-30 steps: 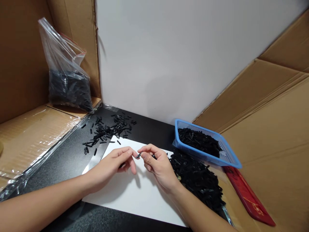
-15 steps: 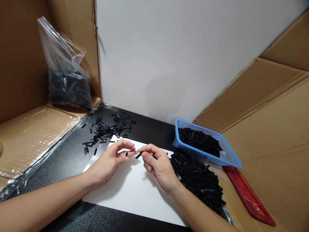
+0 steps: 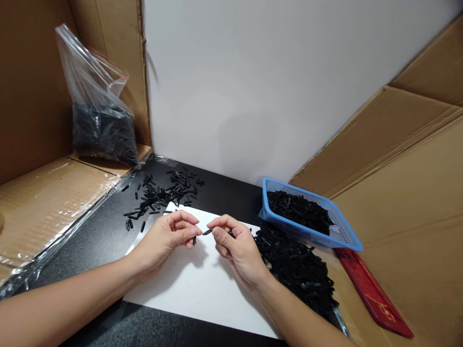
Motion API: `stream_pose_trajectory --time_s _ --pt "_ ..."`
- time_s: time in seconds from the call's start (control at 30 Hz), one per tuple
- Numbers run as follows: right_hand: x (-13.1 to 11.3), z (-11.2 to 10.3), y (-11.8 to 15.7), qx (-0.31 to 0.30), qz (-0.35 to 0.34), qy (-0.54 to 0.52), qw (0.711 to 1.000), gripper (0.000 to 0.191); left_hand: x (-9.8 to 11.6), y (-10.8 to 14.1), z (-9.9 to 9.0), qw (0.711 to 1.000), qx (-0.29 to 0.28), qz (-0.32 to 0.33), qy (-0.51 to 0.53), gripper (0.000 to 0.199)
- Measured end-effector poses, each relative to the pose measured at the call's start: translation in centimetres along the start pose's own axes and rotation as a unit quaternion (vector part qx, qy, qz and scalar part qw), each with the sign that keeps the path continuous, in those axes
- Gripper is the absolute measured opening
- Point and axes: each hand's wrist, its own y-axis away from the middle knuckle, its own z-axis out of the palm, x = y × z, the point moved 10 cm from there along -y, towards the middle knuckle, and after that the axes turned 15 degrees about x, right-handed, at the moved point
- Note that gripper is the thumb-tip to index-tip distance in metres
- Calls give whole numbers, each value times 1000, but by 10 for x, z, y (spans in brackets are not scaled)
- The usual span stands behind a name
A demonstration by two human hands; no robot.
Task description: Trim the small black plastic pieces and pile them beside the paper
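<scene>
My work surface is a black table (image 3: 224,195) running from the white wall back toward me. A white sheet (image 3: 202,289) lies flat on it right in front of me. At my eleven o'clock, a scatter of small black pieces (image 3: 159,195) sits on the bare black top. At two o'clock stands a blue basket (image 3: 343,236), and just beside it, nearer me, a heap of black pieces (image 3: 296,272) touches the sheet's edge.

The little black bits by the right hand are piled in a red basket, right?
Not quite: the basket is blue, not red. The head view shows black bits piled inside it, beside the right hand.
</scene>
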Motion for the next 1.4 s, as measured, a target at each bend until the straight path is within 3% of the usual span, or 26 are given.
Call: stream_pose_trajectory --time_s 0.27,0.9,1.4 --pt "4 -3 -2 27 27 -17 999 27 1 2 0 999 1 -10 44 23" --pt "20 7 1 -25 99 -12 995 15 9 1 -3 998 14 30 56 21" --pt "28 9 2 -27 121 -33 992 32 0 -5 -1 999 3 43 2 21"
